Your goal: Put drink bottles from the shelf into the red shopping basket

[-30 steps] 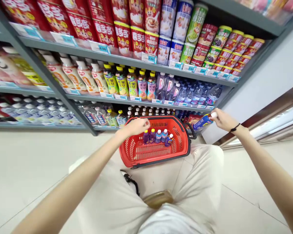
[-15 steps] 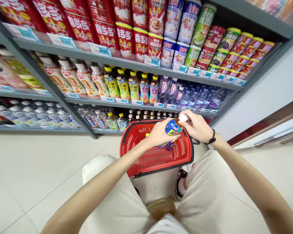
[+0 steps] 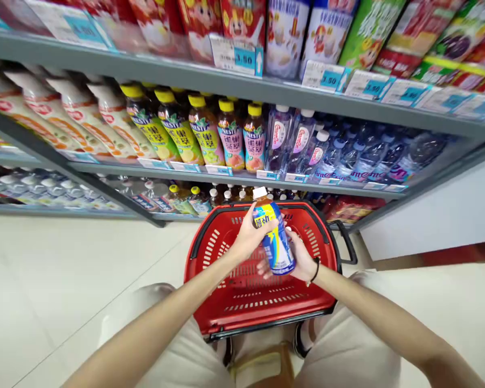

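I hold a blue and yellow drink bottle (image 3: 275, 238) with a white cap upright over a red shopping basket (image 3: 242, 302). My left hand (image 3: 248, 237) grips its upper part from the left. My right hand (image 3: 303, 261) wraps round its lower part from the right and behind; a black band sits on that wrist. The basket stands on the floor between my knees. The bottles inside it are hidden behind my hands.
Grey store shelves (image 3: 226, 86) rise just beyond the basket, packed with tea bottles (image 3: 226, 134), water bottles (image 3: 347, 156) and cans above price tags (image 3: 237, 54). Pale tiled floor (image 3: 64, 280) spreads to the left; a white wall (image 3: 448, 210) is at right.
My right hand brought the bottle from the lower right shelf over the basket, my left hand joined it, and the bottle turned upright. The view moved closer to the shelves.
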Action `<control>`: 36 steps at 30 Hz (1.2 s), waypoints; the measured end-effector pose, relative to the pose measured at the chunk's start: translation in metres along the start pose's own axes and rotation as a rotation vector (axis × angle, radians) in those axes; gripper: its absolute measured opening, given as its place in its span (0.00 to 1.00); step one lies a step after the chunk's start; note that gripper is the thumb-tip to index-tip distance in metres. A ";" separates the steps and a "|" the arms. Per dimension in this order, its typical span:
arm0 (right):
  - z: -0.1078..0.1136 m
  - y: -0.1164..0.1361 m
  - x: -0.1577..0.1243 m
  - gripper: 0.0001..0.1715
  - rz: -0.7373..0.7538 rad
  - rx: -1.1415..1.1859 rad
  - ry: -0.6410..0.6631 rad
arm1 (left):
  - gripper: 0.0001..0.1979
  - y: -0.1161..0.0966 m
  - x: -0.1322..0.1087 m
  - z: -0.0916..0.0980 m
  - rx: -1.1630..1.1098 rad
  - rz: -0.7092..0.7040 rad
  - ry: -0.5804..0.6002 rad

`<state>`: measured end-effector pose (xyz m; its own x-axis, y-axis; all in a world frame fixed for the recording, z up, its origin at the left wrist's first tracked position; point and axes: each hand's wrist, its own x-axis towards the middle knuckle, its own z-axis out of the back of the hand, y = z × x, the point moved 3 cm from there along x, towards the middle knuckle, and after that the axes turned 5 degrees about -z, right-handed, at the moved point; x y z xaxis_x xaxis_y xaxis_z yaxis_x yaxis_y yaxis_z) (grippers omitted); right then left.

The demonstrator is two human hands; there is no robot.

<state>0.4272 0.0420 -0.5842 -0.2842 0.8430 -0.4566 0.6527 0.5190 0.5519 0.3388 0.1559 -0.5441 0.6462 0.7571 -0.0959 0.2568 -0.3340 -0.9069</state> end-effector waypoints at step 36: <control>0.017 -0.026 0.008 0.35 0.277 -0.509 -0.421 | 0.19 -0.025 0.009 0.041 -0.023 -0.088 0.059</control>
<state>0.4203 0.0326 -0.6142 0.2064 0.8809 -0.4260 0.2235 0.3815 0.8970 0.3093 0.1941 -0.5392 0.6616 0.7498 0.0091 0.3305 -0.2806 -0.9011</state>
